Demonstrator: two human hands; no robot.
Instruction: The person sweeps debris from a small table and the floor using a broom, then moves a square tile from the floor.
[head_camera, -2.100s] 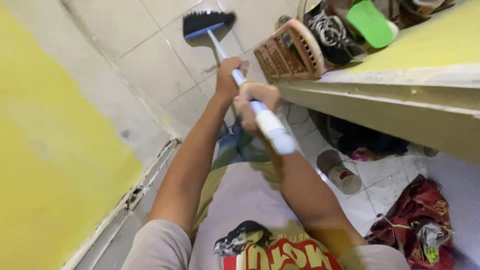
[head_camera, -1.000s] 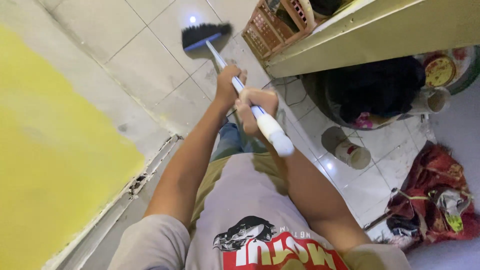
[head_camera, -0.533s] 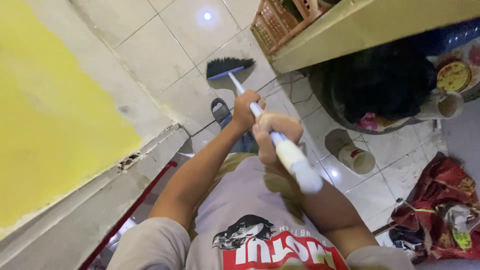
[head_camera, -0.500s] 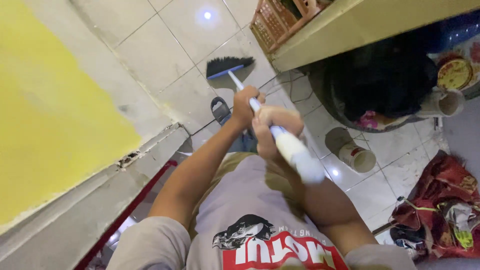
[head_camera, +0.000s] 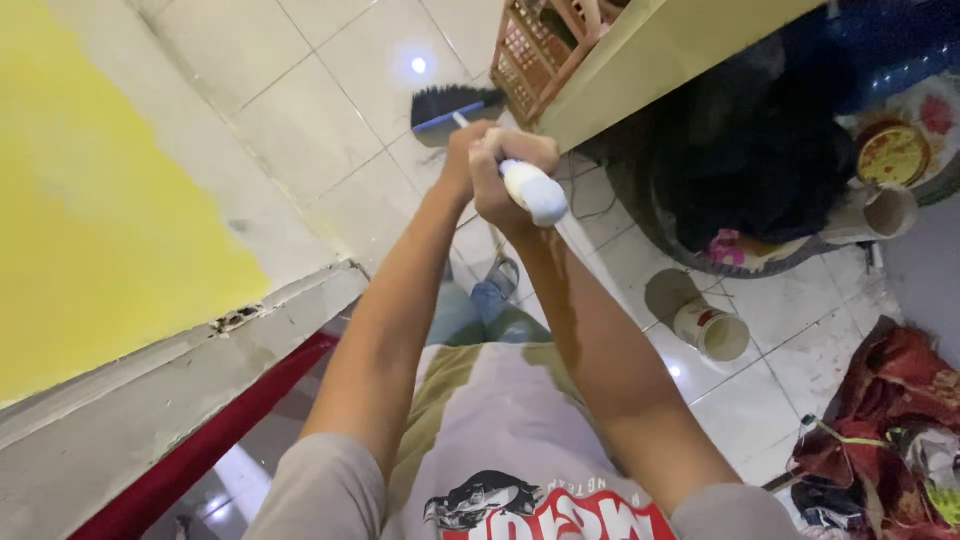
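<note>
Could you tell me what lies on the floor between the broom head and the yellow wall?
Only bare pale tiles, in the head view, between the broom head and the yellow wall.

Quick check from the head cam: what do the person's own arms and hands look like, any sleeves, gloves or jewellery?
Both arms are bare from the short sleeves down. The sleeves are pale grey, part of a T-shirt with an olive panel and a red-and-black printed graphic on the chest. The left hand and right hand are bare: no gloves, and no watch, ring or wristband shows on the sides in view.
</note>
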